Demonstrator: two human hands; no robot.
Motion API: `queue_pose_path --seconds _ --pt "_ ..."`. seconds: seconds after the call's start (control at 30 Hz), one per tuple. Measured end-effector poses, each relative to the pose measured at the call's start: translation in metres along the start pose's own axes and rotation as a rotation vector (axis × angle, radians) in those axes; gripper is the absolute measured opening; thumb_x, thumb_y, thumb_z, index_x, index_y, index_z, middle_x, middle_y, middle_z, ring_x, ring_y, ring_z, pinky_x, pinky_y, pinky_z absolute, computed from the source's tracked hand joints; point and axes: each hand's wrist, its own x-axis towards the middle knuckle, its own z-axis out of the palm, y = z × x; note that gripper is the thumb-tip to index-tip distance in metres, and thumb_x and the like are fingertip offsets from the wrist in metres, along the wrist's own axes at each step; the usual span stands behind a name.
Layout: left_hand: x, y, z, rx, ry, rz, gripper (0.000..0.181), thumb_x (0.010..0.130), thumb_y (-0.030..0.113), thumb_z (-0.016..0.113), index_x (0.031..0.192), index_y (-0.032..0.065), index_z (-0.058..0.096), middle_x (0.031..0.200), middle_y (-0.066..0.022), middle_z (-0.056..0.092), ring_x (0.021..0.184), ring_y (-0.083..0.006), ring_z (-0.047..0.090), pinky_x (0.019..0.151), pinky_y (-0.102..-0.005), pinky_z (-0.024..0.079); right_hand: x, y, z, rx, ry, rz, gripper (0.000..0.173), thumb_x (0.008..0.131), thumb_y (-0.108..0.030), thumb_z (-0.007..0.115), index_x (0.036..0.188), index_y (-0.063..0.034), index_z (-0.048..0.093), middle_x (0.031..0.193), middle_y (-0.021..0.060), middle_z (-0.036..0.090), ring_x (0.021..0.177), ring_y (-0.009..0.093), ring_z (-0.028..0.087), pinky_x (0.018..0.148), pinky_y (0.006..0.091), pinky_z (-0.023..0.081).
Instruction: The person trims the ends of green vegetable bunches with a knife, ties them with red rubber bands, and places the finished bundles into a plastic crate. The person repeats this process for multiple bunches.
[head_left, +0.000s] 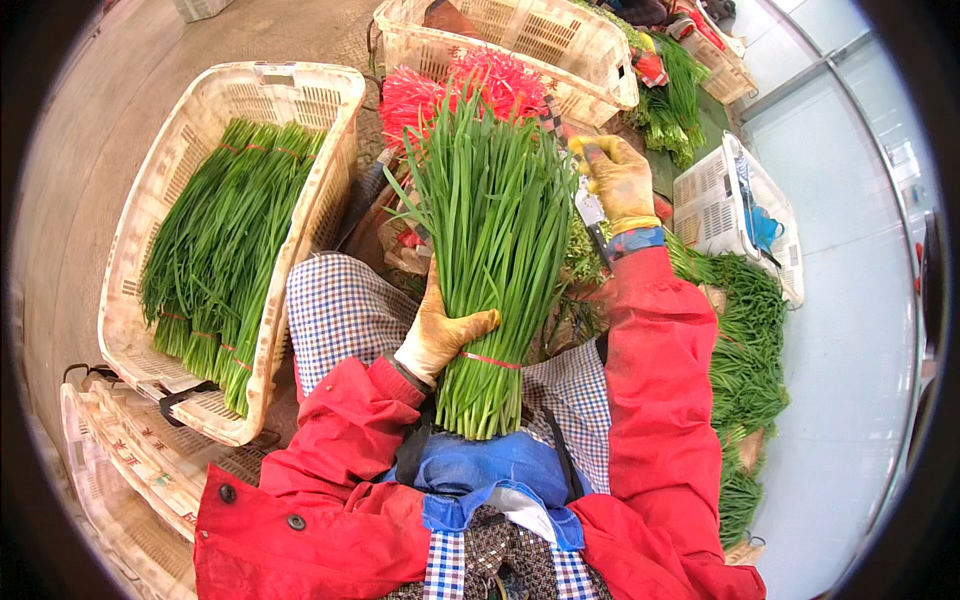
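Note:
A large bunch of green garlic chives (502, 217) stands above my lap, leaf tips pointing away from me, with a thin red band (489, 361) around its lower stems. My left hand (446, 330), in a stained glove, grips the bunch from the left just above that band. To the right of the leaves is my right hand (616, 176), in a yellowed glove with bent fingers; whether it pinches anything is hard to tell. Below its fingers, a knife with a black handle (598, 238) lies beside the leaves. Red plastic strands (499, 82) are bundled behind the leaf tips.
At left, a plastic crate (112, 300) holds several banded chive bunches (232, 262). More crates (135, 457) are stacked at lower left. Another crate (510, 49) stands ahead. Chives (742, 345) are piled at right near a white basket (705, 199) and a pale wall.

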Motion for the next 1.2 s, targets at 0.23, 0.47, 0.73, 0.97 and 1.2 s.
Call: queue_pose_path --seconds 0.23,0.47,0.73,0.97,1.2 --pt "0.0 0.002 0.003 0.006 -0.005 -0.015 0.096 0.074 -0.003 0.075 0.15 0.0112 0.018 0.126 -0.0069 0.053 0.109 -0.0173 0.055 0.095 -0.033 0.046 0.006 -0.009 0.028 -0.867 -0.37 -0.579 0.039 0.077 0.0 0.062 0.112 -0.0155 0.067 0.101 0.0076 0.065 0.101 0.026 0.061 0.09 0.033 0.048" --pt "-0.001 0.001 -0.002 0.032 -0.01 -0.003 0.096 0.075 -0.003 0.074 0.15 0.011 0.017 0.125 -0.0067 0.054 0.109 -0.0171 0.054 0.096 -0.033 0.046 0.005 -0.021 0.038 -1.024 -0.324 -0.555 0.011 0.083 -0.021 0.063 0.093 -0.017 0.067 0.094 0.0081 0.065 0.091 0.028 0.063 0.078 0.0391 0.051" --pt "0.006 0.01 -0.009 0.113 -0.014 -0.004 0.077 0.077 0.008 0.077 0.141 0.0053 0.034 0.121 -0.0085 0.057 0.107 -0.0201 0.057 0.094 -0.0349 0.047 0.044 0.062 -0.024 -0.748 0.197 -0.318 0.019 0.086 -0.027 0.064 0.088 -0.008 0.067 0.085 0.0119 0.067 0.081 0.03 0.064 0.075 0.0396 0.05" --pt "0.009 0.029 -0.036 -0.773 0.113 -0.339 0.054 0.086 0.034 0.069 0.13 0.0072 0.051 0.121 -0.0134 0.061 0.103 -0.0288 0.063 0.09 -0.0445 0.053 -0.041 0.052 -0.058 -0.208 -0.316 0.455 0.03 0.096 -0.029 0.053 0.108 -0.005 0.067 0.077 0.0041 0.065 0.056 0.01 0.056 0.048 0.0217 0.041" --pt "-0.011 0.044 -0.045 -0.882 -0.144 -0.309 0.057 0.089 0.044 0.062 0.132 0.0078 0.051 0.125 -0.0131 0.06 0.109 -0.0305 0.06 0.095 -0.0478 0.049 -0.117 0.045 -0.019 0.209 -0.489 0.3 0.035 0.095 -0.022 0.058 0.129 -0.0106 0.059 0.108 0.0025 0.067 0.075 0.007 0.059 0.063 0.0202 0.047"
